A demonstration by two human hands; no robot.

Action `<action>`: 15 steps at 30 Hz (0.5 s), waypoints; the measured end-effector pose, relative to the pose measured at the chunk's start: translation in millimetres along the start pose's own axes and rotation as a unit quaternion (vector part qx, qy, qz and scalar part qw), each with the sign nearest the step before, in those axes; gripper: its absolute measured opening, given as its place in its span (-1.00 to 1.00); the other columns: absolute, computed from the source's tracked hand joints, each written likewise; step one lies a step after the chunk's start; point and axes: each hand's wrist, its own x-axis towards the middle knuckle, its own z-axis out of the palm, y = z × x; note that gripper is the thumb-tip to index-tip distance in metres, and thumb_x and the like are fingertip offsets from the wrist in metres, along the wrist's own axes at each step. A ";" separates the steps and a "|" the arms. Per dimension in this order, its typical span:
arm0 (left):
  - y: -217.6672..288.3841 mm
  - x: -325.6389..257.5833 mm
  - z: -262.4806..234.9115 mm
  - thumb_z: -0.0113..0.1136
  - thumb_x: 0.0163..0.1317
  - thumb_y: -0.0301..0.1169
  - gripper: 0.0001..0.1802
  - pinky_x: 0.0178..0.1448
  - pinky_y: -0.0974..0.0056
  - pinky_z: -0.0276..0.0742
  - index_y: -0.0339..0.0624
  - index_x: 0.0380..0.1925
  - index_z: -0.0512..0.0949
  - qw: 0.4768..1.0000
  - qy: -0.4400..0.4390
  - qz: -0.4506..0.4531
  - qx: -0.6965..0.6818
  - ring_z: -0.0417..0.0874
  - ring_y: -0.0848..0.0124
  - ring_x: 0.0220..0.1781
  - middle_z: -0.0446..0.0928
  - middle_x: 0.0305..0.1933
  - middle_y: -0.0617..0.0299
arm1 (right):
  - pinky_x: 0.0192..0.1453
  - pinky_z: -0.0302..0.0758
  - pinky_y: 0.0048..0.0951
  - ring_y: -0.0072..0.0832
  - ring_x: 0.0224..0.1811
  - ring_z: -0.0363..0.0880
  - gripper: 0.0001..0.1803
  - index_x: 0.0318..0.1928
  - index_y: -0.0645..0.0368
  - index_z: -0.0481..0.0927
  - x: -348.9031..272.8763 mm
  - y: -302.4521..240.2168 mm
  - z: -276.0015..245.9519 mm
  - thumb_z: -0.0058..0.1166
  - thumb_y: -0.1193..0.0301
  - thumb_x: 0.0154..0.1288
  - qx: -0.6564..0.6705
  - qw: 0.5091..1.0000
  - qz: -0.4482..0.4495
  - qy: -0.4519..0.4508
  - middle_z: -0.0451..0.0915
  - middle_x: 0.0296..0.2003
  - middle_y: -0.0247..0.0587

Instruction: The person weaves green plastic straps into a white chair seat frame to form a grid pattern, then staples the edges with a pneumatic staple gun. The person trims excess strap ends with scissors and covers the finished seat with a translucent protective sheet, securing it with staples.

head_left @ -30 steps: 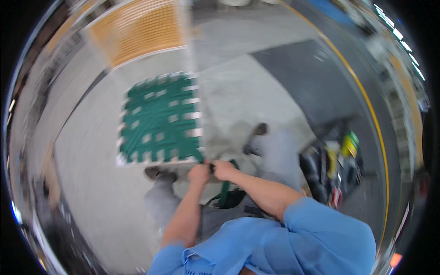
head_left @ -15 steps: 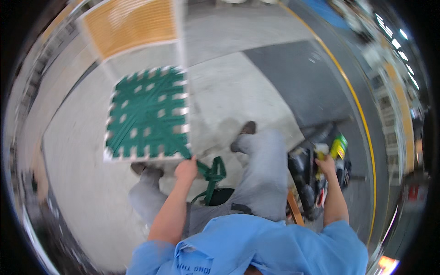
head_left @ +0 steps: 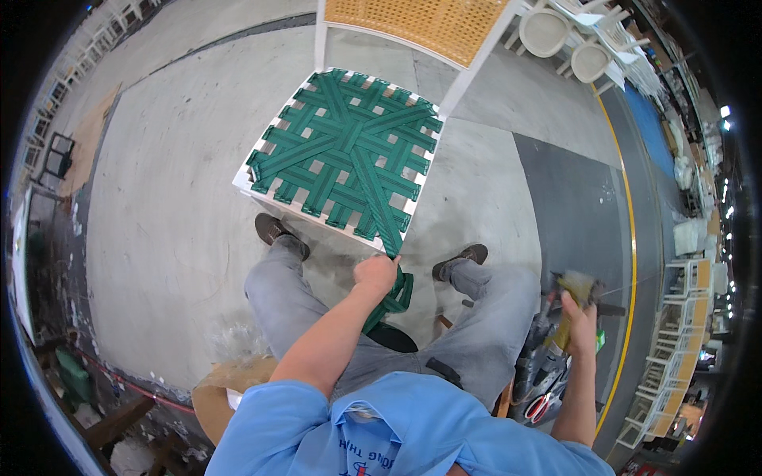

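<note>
My left hand (head_left: 376, 274) grips a green webbing strap (head_left: 394, 295) at the near edge of a white chair seat frame (head_left: 248, 183). Several green straps (head_left: 345, 151) are woven across that frame. The strap runs taut from the seat into my fist, and its loose end hangs toward my lap. My right hand (head_left: 579, 325) is out to the right, closed around a yellow-topped tool (head_left: 573, 292) above a dark pile of tools on the floor. I sit with my grey-trousered knees on either side of the chair.
The chair's orange woven back (head_left: 413, 20) rises at the top. White chairs (head_left: 571, 40) stand at the upper right. Dark tools with red-handled pliers (head_left: 540, 404) lie by my right leg. A yellow floor line (head_left: 631, 238) curves along the right. Debris lies at the lower left.
The view has steadied and the chair seat is sharp now. My right hand left the strap and went out to the tool at the right. My left hand keeps hold of the strap.
</note>
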 end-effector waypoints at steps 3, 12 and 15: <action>1.4 0.4 -1.5 -0.12 0.55 0.17 -0.32 0.04 -0.04 0.70 -0.17 -0.23 0.77 1.000 -0.001 0.018 -0.012 0.81 0.00 -0.07 0.77 -0.15 -0.05 | -0.43 0.38 -0.50 -0.66 -0.49 0.46 -0.66 -0.04 0.15 0.68 14.7 -38.7 88.1 0.40 0.20 0.34 -0.003 0.991 0.021 -0.131 0.57 -0.40 -0.49; -0.9 4.1 -0.1 -0.08 0.53 0.16 -0.37 0.20 -0.06 0.57 -0.12 -0.18 0.78 0.999 -0.016 0.019 -0.031 0.79 0.02 0.01 0.77 -0.06 -0.01 | -0.50 0.50 -0.38 -0.49 -0.54 0.58 -0.63 -0.03 0.31 0.58 46.1 -57.4 285.3 0.32 0.25 0.41 -0.089 0.936 0.033 -0.339 0.66 -0.31 -0.19; -3.4 4.8 0.3 -0.09 0.53 0.16 -0.37 0.24 -0.06 0.54 -0.10 -0.17 0.78 0.999 -0.017 0.015 -0.044 0.79 0.05 0.03 0.77 -0.04 0.00 | -0.52 0.51 -0.36 -0.47 -0.56 0.60 -0.59 -0.01 0.34 0.56 50.7 -56.7 299.8 0.33 0.24 0.40 -0.125 0.932 0.028 -0.338 0.66 -0.31 -0.16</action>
